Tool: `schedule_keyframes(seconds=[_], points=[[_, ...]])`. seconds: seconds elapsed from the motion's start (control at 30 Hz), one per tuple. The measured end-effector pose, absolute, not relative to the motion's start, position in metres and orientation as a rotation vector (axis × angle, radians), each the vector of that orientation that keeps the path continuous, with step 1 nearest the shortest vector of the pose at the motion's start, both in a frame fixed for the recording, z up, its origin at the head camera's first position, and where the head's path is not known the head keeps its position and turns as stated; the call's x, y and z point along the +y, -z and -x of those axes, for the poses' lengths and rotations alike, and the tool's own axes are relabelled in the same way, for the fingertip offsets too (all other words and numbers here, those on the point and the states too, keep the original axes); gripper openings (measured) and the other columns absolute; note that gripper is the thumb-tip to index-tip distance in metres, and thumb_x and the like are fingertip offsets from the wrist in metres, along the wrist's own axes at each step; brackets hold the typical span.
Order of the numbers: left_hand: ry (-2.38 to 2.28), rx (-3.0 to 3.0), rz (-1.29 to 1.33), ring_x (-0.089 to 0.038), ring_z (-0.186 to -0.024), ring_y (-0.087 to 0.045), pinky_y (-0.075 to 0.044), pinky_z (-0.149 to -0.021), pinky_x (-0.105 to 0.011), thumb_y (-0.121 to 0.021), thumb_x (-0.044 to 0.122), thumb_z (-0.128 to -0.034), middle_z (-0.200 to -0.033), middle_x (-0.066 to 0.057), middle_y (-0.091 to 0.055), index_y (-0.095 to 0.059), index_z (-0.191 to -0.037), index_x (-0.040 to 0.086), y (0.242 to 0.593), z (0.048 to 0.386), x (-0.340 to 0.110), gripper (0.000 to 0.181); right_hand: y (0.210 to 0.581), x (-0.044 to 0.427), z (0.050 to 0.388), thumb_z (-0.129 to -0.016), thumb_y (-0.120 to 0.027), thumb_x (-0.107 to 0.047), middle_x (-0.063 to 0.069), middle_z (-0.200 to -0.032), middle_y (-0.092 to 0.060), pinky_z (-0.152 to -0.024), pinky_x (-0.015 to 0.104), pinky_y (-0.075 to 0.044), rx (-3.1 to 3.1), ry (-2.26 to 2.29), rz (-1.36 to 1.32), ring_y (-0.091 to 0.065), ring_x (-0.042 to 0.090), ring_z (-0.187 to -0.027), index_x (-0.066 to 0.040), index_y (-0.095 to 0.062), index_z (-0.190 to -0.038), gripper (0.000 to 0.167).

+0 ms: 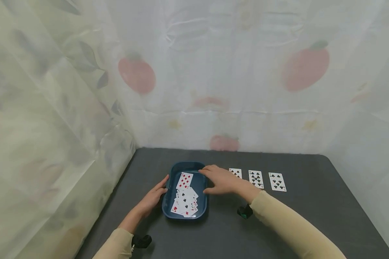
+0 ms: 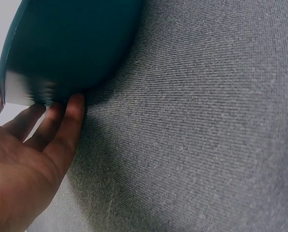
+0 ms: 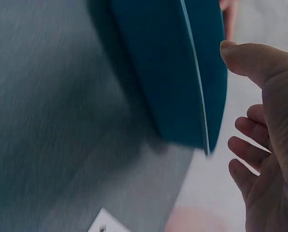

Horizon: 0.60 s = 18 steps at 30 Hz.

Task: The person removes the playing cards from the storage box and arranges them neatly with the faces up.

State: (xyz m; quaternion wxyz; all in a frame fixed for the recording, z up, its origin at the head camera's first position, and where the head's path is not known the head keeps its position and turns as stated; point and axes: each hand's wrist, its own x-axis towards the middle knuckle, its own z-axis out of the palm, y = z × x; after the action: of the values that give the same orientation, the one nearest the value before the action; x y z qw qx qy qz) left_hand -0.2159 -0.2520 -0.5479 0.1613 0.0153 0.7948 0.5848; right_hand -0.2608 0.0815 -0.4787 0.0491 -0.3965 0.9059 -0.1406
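A dark blue tray [image 1: 202, 212] stands on the table with a loose pile of playing cards [image 1: 185, 203] in it. A card with red diamonds [image 1: 184, 180] lies at the far end of that pile. At the tray's left side is my left hand [image 1: 151, 199]; in the left wrist view its fingers [image 2: 69, 123] touch the outer wall. My right hand [image 1: 225, 180] is over the tray's right edge. The right wrist view shows its thumb [image 3: 252, 58] close to the rim and the other fingers loosely bent, holding nothing. Whether that thumb touches the rim, I cannot tell.
To the right, three face-up cards lie in a row: one partly behind my right hand [image 1: 235, 172], a middle card of black clubs [image 1: 256, 178] and a right-hand card of black clubs [image 1: 277, 182]. Patterned curtains [image 1: 262, 118] enclose the dark grey table [image 1: 314, 216].
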Motion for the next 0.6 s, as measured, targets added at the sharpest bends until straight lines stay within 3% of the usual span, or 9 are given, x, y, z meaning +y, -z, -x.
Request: schedule_keyframes(seconds=[0.3, 0.6], points=[[-1.666, 2.278, -0.044, -0.039, -0.155, -0.009, -0.020, -0.114, -0.070, -0.041, 0.021, -0.1097, -0.171, -0.008, -0.013, -0.023, -0.165, 0.031, 0.548, 0.215, -0.252, 0.058, 0.498, 0.029, 0.256, -0.087, -0.076, -0.052, 0.002, -0.147, -0.053, -0.108, 0.036, -0.044, 2.700, 0.220, 1.349, -0.048, 0.021, -0.133, -0.014, -0.053, -0.150, 0.077], [-1.660, 2.267, -0.069, -0.038, -0.155, -0.010, -0.018, -0.116, -0.068, -0.039, 0.020, -0.1106, -0.171, -0.008, -0.012, -0.021, -0.165, 0.029, 0.549, 0.216, -0.253, 0.058, 0.516, 0.004, 0.254, -0.080, -0.078, -0.063, -0.004, -0.137, -0.057, -0.104, 0.037, -0.044, 2.673, 0.022, 1.355, -0.048, 0.017, -0.122, -0.021, -0.060, -0.143, 0.079]])
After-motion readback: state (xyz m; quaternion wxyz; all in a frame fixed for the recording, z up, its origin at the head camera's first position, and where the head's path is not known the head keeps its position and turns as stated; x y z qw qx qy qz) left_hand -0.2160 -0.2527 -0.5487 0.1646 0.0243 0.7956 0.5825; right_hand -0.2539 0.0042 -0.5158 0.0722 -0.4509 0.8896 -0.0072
